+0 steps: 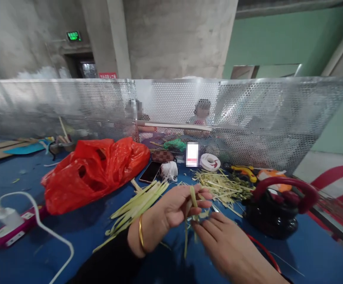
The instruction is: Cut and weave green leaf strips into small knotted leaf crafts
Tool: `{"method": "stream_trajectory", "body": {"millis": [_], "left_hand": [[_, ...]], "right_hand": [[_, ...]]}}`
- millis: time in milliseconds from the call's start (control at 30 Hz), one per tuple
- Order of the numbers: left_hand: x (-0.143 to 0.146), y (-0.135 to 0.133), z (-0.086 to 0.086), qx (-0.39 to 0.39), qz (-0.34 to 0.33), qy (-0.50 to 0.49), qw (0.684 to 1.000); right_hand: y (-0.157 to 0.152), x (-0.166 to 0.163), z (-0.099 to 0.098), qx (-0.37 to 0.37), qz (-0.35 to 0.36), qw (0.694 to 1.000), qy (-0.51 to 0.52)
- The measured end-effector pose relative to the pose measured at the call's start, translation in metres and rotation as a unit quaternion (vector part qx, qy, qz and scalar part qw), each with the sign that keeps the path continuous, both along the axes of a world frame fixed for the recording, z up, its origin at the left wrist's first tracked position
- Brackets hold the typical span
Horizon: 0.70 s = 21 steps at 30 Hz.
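My left hand (178, 205), with a gold bangle on the wrist, is closed around thin pale green leaf strips (193, 199) that hang down between both hands. My right hand (221, 240) sits just below and to the right, fingertips pinching the same strips near their middle. A loose bundle of longer green strips (138, 205) lies on the blue table (85, 232) to the left of my left hand. A pile of short cut strips and scraps (221, 185) lies behind my hands.
A red plastic bag (94, 169) lies at the left. A white cable and charger (8, 217) rest on a pink power strip. A black and red kettle-like pot (274, 209), a phone (150, 172), tape roll (210, 161) and yellow glue gun (244, 170) stand before a perforated metal screen (263, 114); two people sit beyond it.
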<state>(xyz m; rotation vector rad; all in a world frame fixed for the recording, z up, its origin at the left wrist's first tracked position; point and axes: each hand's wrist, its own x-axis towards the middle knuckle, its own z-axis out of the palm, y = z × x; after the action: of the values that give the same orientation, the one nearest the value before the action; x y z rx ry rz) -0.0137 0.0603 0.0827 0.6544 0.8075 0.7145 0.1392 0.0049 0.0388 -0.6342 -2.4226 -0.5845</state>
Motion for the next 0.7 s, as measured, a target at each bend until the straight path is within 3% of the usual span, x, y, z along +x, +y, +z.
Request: {"method": "stream_trajectory", "body": {"millis": [100,167,367,533,633,700], "left_hand": [[0.004,-0.003,-0.003,0.009,-0.001,-0.012,1.0],[0.01,-0.006,-0.008,0.009,-0.003,-0.028,1.0],[0.027,-0.013,-0.018,-0.017,0.028,-0.048,0.998],[0.027,-0.016,-0.019,0.031,0.014,-0.034,0.999],[0.026,-0.018,-0.02,0.049,-0.019,-0.041,0.998],[0.026,-0.019,-0.021,0.067,-0.018,-0.035,0.997]], "right_hand": [[-0.008,0.004,-0.002,0.028,0.021,0.997,0.068],[-0.014,0.004,-0.003,0.054,-0.001,0.994,0.099],[-0.014,-0.005,-0.006,0.041,-0.095,0.994,-0.016],[-0.01,-0.005,-0.005,0.021,-0.084,0.996,-0.033],[-0.012,-0.003,-0.001,-0.015,-0.039,0.995,0.09],[-0.012,0.0,0.004,-0.071,-0.023,0.971,0.225]]}}
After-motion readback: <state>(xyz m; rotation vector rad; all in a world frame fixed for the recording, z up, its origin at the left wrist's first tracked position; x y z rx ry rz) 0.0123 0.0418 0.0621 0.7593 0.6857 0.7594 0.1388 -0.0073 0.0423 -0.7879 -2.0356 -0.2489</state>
